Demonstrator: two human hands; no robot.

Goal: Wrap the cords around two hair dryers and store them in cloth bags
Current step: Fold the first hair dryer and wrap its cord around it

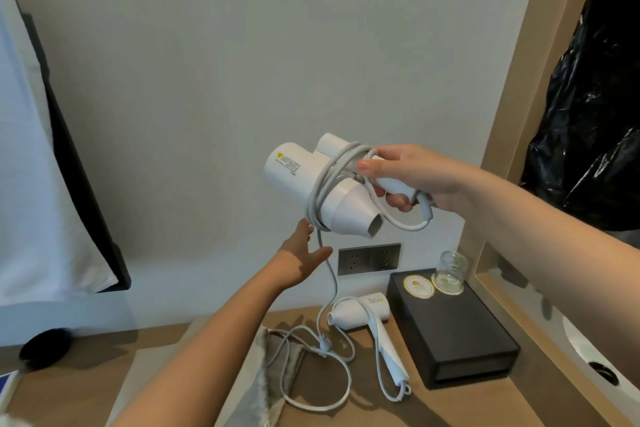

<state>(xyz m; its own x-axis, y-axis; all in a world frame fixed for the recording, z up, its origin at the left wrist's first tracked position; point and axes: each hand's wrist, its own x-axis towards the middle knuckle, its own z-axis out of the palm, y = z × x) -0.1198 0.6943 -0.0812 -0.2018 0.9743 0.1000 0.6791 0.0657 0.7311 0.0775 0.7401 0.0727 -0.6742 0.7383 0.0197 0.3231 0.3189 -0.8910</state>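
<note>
Hair dryer (pixel 301 180) gripped in right hand (pixel 415 173), cord (pixel 331 279) beside left hand (pixel 298 262)

The bare left forearm (pixel 214 340) comes in from 7 o'clock and the bare right forearm (pixel 536 229) from 3 o'clock. The left hand (pixel 301 262) and right hand (pixel 412 173) are bare; the right thumb has a short, rounded nail.

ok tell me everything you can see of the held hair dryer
The held hair dryer is white, smooth plastic, with a yellow warning label on its barrel and a tapered nozzle pointing down-right. The right hand grips its handle. Its grey cord loops around the body; the rest hangs past the open left hand.
</note>
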